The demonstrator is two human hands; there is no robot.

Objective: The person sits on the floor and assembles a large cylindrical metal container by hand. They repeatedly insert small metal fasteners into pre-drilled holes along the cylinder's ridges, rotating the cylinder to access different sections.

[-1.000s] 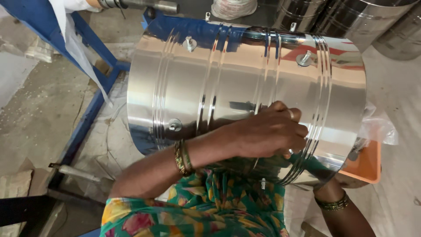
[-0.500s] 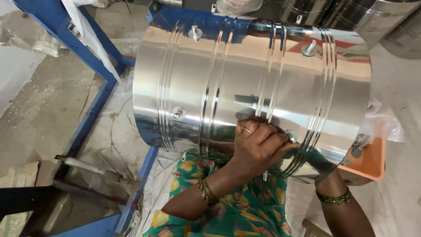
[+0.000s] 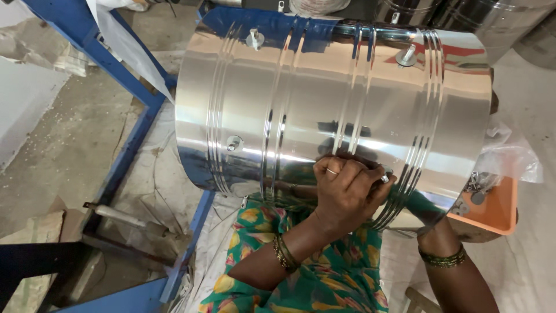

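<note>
Pinching a small bolt (image 3: 384, 178) against the steel drum (image 3: 324, 98), left hand (image 3: 347, 194) fingers pressed together; right hand hidden inside, finger state unclear. Orange tray (image 3: 498, 217) just right of fingertips.

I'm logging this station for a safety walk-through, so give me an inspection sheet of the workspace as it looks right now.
Surface: bare concrete floor, dusty, with crumpled clear plastic sheeting beside the frame.
Job's things: polished steel drum lying on its side, ribbed bands around it, bolts sticking out of the shell.
Clutter: orange tray of small metal fasteners under a clear bag; cardboard scrap at lower left.
Hands: left hand closed on a small fitting against the drum wall; right hand hidden under the drum, only the bangled right forearm shows.
Cables: nothing seen.
Surroundings: blue metal frame on the left; more steel drums behind.
</note>
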